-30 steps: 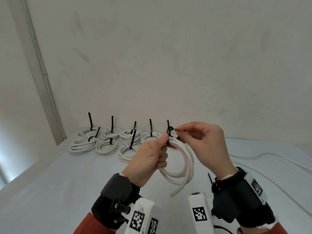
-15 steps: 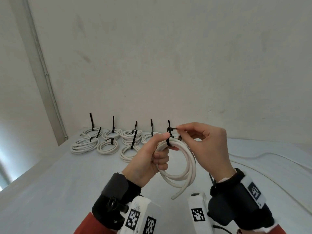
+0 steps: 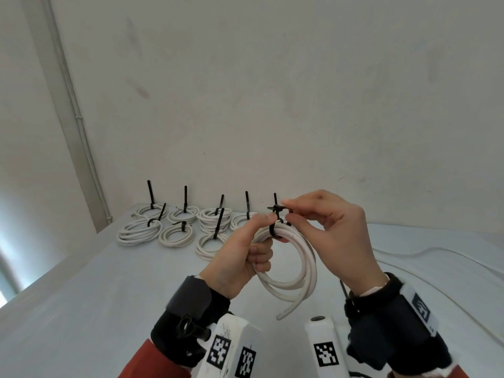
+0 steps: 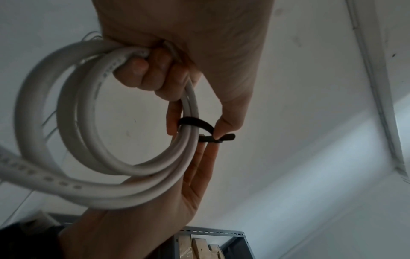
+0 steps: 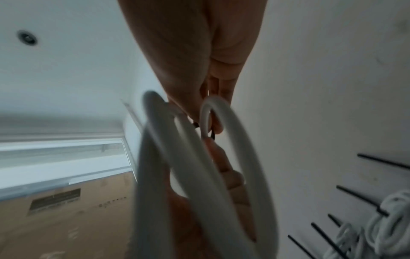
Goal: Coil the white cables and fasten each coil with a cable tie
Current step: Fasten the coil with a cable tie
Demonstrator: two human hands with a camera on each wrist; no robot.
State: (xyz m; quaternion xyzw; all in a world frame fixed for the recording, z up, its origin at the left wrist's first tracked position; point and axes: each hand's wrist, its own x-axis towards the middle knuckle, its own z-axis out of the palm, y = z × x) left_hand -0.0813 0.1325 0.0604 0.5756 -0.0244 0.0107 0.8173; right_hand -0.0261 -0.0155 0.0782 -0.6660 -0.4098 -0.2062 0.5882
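A white cable coil [image 3: 302,266] hangs in the air in front of me, one loose end pointing down. My left hand [image 3: 253,241] grips the coil's upper left, fingers curled round the strands, thumb pressed beside the black cable tie [image 3: 273,227] looped round the top. My right hand [image 3: 289,211] pinches the tie's tail just past its head. In the left wrist view the tie [image 4: 195,124] wraps the coil [image 4: 93,149] loosely, with the right hand's fingers [image 4: 199,168] under it. The right wrist view shows the coil [image 5: 199,175] blurred and close.
Several fastened coils [image 3: 174,227] with upright black tie tails lie at the table's back left, close to the wall. A loose white cable [image 3: 436,257] runs across the white table [image 3: 109,296] on the right. A spare black tie [image 3: 344,289] sticks out by my right wrist.
Both hands stay almost in place. My left thumb has slid up closer to the tie's head, and the coil has turned slightly in my grip.
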